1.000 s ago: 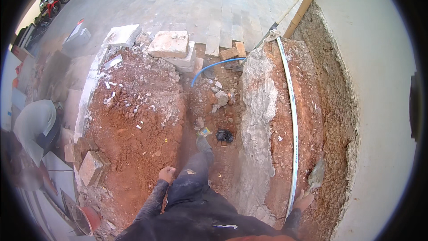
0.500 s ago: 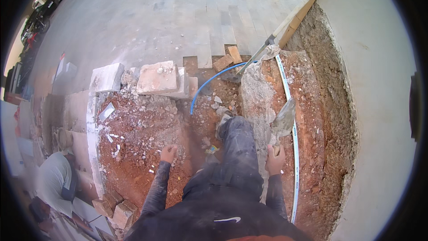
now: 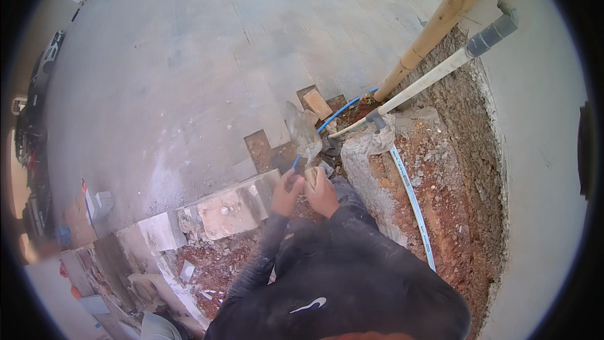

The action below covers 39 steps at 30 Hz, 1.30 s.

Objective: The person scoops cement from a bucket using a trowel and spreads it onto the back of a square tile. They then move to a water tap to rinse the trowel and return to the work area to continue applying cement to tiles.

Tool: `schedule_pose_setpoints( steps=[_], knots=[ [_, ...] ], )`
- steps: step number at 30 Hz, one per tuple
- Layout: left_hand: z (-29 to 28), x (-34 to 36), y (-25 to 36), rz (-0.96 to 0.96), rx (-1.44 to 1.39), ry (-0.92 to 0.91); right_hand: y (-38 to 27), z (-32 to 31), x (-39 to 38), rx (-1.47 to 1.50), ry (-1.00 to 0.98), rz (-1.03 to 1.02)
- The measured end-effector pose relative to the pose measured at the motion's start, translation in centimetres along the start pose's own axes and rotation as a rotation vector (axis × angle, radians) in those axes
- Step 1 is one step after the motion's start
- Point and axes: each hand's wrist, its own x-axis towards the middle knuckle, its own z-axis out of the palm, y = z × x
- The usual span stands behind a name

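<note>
My right hand (image 3: 323, 196) grips the handle of a dusty trowel (image 3: 301, 133), its grey blade pointing away from me over the end of the trench. My left hand (image 3: 287, 194) is closed on the end of the blue hose (image 3: 297, 163), just left of my right hand. The hose passes behind the blade and runs on toward the back right. Right of my hands lies a crumbly concrete ledge (image 3: 366, 184), with a white pipe (image 3: 409, 194) along it and pale pipework (image 3: 427, 76) rising from its far end. My legs are mostly hidden below my dark shirt.
A bamboo pole (image 3: 415, 47) stands by the right wall (image 3: 535, 170). Grey paving (image 3: 170, 69) spreads ahead, with loose bricks (image 3: 318, 104) in a gap. Broken blocks (image 3: 229, 211) line the left. A co-worker (image 3: 160, 327) bends at the lower left; vehicles (image 3: 34, 138) stand at the far left edge.
I have moved forward toward the trench's far end. Both hands have come together; the trowel has swung left and forward, and my left hand has taken hold of the blue hose.
</note>
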Motion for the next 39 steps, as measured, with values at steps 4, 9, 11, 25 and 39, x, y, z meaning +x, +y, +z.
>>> schedule_pose_setpoints(
  steps=[4, 9, 11, 25, 39],
  knots=[
    [4.1, 7.9, 8.8, 0.149, 0.351, -0.013, -5.9, -1.9, 3.7, -0.106, 0.035, 0.012],
    [8.0, 15.1, 13.7, 0.102, 0.333, -0.109, -9.7, -6.3, 8.1, -0.222, 0.145, -0.066],
    [9.1, 18.2, 14.8, 0.038, 0.101, -0.226, -12.1, -9.7, 9.8, -0.248, 0.164, -0.083],
    [18.9, 28.6, 37.8, -0.141, -0.101, -1.307, -33.0, -41.6, 15.7, -0.756, 1.103, 0.091],
    [25.3, 31.2, 41.2, -0.679, -0.073, -1.603, -34.2, -45.8, 16.7, -0.732, 0.718, 0.015]
  ],
)
